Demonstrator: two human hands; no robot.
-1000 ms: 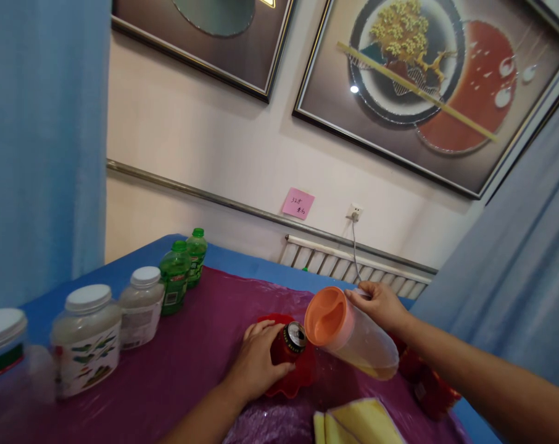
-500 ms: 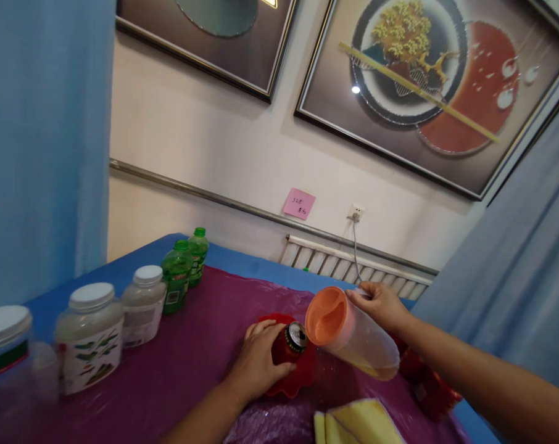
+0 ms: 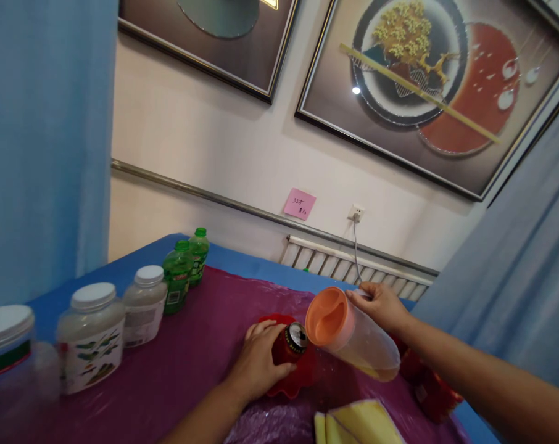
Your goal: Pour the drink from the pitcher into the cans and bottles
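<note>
My left hand (image 3: 263,357) is wrapped round a red drink can (image 3: 287,345) with a silver top, which stands over a red scalloped dish (image 3: 291,383). In my right hand (image 3: 382,305) is the handle of a clear plastic pitcher (image 3: 360,348) with an orange lid. The pitcher is tilted to the left, its lid close beside the can's top. A little pale yellowish liquid lies along its lower side. Whether any liquid is flowing into the can I cannot make out.
A folded yellow cloth (image 3: 358,424) lies at the front on the purple sheet (image 3: 178,370). Red cans (image 3: 434,391) stand behind my right forearm. Along the left are white-lidded jars (image 3: 92,339) and two green bottles (image 3: 176,277). Blue curtains (image 3: 43,135) hang at both sides.
Almost nothing differs; the view has shifted very slightly. Both hands, the can and the tilted pitcher keep their places.
</note>
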